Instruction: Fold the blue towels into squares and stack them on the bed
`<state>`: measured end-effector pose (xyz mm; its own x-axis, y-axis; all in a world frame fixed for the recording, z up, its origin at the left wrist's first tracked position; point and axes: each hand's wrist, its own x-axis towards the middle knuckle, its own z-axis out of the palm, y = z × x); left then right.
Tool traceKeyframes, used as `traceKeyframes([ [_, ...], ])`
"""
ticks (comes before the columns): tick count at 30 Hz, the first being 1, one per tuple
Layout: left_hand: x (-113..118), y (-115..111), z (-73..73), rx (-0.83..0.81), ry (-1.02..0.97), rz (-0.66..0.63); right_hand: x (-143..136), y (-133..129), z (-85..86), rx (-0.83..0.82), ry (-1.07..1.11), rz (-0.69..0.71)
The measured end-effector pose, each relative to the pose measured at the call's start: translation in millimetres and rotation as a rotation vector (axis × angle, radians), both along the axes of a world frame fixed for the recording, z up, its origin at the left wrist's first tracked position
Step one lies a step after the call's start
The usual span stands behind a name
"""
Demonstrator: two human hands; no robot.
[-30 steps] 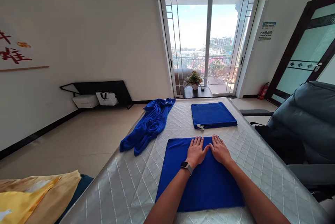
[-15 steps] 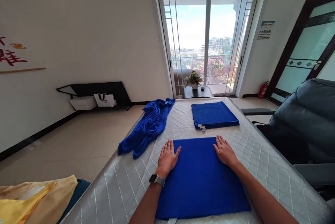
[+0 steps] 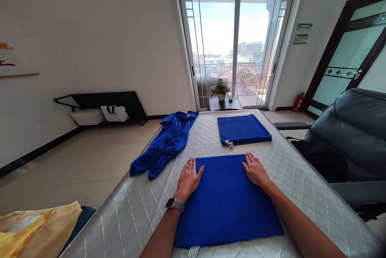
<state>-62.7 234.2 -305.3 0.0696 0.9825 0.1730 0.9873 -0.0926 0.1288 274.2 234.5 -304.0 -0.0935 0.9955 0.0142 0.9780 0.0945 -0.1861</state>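
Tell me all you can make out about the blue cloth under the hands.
The blue cloth lies flat and smooth on the quilted silvery mattress, its outline roughly four-sided and widening toward the person. It looks like soft, plain fabric; the number of layers is unclear. A pale tag sticks out at its near edge, left of centre. The left hand and right hand rest, fingers extended, at its far corners.

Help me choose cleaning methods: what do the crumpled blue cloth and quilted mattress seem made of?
Crumpled blue cloth: probably microfibre or fleece, soft and matte, going by its rounded folds. Quilted mattress: surface perhaps plastic film or coated fabric, glossy, given its highlights.
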Motion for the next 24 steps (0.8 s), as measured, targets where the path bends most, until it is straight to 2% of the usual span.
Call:
traceKeyframes([
  [7, 0.2, -1.9, 2.7, 0.004, 0.031, 0.0, 0.2, -0.1, 1.9, -0.008, 0.008, -0.001],
  [17, -0.9, -3.0, 8.4, -0.097, 0.091, 0.002, 2.9, 0.5, 3.7, -0.056, 0.054, 0.013],
  [24, -3.5, -1.8, 5.8, -0.067, 0.053, -0.021, 16.9, 14.8, 0.5, 0.108, 0.211, -0.028],
])
